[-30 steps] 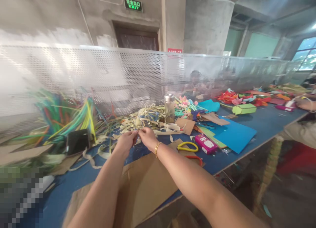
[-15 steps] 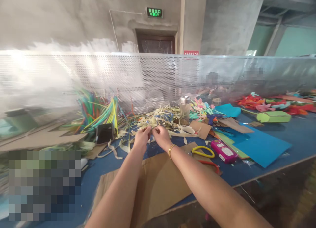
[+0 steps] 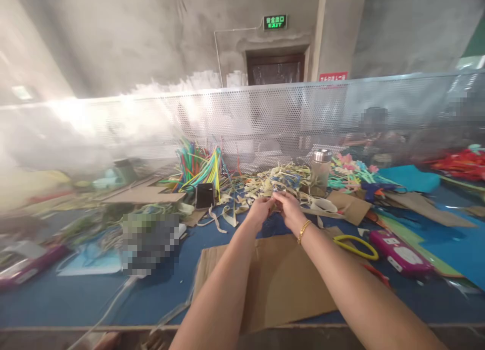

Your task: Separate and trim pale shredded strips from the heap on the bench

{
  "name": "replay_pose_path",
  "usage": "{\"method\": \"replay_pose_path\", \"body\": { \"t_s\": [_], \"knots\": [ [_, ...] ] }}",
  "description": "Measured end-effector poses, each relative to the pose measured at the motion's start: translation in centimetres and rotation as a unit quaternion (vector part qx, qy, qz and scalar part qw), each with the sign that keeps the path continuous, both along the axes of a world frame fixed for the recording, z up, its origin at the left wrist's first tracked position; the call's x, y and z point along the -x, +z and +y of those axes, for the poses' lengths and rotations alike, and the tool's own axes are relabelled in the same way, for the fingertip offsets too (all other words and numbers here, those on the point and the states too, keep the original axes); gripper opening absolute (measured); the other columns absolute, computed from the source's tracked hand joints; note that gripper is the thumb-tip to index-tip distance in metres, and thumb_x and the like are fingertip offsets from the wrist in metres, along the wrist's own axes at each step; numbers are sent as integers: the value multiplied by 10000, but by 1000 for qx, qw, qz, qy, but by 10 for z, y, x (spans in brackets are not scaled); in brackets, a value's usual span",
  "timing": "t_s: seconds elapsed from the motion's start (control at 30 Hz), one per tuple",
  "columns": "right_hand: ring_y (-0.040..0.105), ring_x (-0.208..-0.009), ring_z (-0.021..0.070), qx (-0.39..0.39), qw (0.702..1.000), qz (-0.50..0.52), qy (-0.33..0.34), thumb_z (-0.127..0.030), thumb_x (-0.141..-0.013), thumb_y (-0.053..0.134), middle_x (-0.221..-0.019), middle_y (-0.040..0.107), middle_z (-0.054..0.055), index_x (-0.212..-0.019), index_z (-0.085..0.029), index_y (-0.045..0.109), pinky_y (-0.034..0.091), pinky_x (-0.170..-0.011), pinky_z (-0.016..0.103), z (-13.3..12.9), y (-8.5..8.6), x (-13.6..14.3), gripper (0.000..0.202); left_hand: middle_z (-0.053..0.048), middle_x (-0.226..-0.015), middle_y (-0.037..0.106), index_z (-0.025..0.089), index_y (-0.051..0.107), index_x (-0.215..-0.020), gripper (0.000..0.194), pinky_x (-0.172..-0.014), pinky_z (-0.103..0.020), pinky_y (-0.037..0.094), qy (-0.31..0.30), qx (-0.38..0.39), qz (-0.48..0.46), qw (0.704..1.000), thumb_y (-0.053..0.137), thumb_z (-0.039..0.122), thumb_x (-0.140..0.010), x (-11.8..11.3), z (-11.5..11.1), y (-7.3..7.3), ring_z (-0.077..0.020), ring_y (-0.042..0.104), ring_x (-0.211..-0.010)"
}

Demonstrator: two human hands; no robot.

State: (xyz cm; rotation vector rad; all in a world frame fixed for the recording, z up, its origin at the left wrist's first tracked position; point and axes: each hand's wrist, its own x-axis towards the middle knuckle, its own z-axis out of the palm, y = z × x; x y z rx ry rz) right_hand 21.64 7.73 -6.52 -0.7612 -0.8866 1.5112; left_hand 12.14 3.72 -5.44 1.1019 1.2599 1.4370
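Both my hands are stretched forward over the near side of a heap of pale, curled strips (image 3: 280,177). My left hand (image 3: 260,211) is closed, thumb and fingers pinched. My right hand (image 3: 288,207), with a gold bracelet at the wrist, pinches right beside it, fingertips nearly touching. Whatever lies between the fingertips is too small and blurred to name. Under my forearms a flat sheet of brown cardboard (image 3: 291,284) lies on the blue table (image 3: 159,304).
Behind the heap stands a clear bottle (image 3: 321,173) with a metal lid. Yellow-handled scissors (image 3: 356,246) and a magenta box (image 3: 399,254) lie on the right. Colourful pipe cleaners (image 3: 199,168) stand at the left, by a dark phone-like object (image 3: 205,195). A perforated metal screen (image 3: 235,120) runs behind.
My view has swung to the left, so everything appears further right and more of the table's left side shows. My hands stay pinched close together near the heap.
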Motion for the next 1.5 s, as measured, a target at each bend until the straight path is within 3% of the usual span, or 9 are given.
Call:
{"method": "replay_pose_path", "body": {
  "t_s": [0.17,0.27,0.4,0.5,0.73,0.83,1.03,1.3,1.5],
  "knots": [
    [513,-491,92,4,1000,12,-8,-300,-512,799,-560,614,-39,-666,-186,614,347,-447,212,5,-2,-2,266,48,-496,426,175,467,-595,338,-463,-221,242,-16,-10,29,999,640,406,-770,-1,3,-3,-67,333,-436],
    [502,-475,79,20,1000,8,-13,-271,-550,782,-536,595,-47,-650,-186,598,347,-433,198,4,0,-2,226,45,-503,435,173,476,-578,340,-483,-224,254,18,-34,122,992,622,402,-782,1,5,-4,-78,345,-465],
    [509,-464,72,59,998,26,-18,-214,-601,757,-532,594,-51,-658,-189,592,386,-439,189,2,3,-2,176,37,-538,477,171,535,-600,252,-530,-230,282,73,-73,289,952,627,330,-772,5,5,0,-104,406,-535],
    [531,-469,75,98,993,65,10,-178,-646,730,-553,616,-52,-685,-199,596,439,-468,193,3,4,-3,142,23,-579,516,173,552,-606,207,-561,-237,297,76,-139,346,925,606,278,-777,7,4,3,-116,447,-582],
    [541,-454,87,98,992,70,34,-180,-704,685,-552,619,-47,-674,-202,580,457,-455,205,10,-1,-4,111,20,-579,539,173,603,-654,325,-532,-247,291,48,-96,325,939,619,478,-767,6,2,2,-118,443,-550],
    [513,-427,75,104,992,76,12,-162,-683,702,-527,599,-53,-664,-194,580,448,-434,192,10,0,-4,128,24,-572,531,173,612,-637,301,-535,-249,286,42,-93,337,936,638,447,-758,7,3,1,-117,443,-554],
    [508,-442,58,108,988,109,14,-131,-667,705,-572,623,-51,-685,-189,602,476,-453,178,8,2,-4,120,22,-617,546,172,593,-606,273,-561,-235,299,46,-186,341,920,607,370,-794,7,3,3,-109,465,-604],
    [482,-425,66,45,996,56,-45,-188,-577,769,-512,574,-55,-633,-190,581,417,-390,177,9,0,-5,196,25,-553,524,175,601,-621,365,-510,-250,263,44,-71,335,938,623,513,-754,7,1,0,-112,432,-536],
    [488,-443,74,38,997,59,-29,-200,-580,762,-530,587,-49,-613,-187,574,427,-421,199,9,-2,-3,191,36,-521,471,171,526,-552,427,-504,-241,266,14,-112,302,946,624,542,-740,8,6,-1,-96,382,-514]
  ]
}}
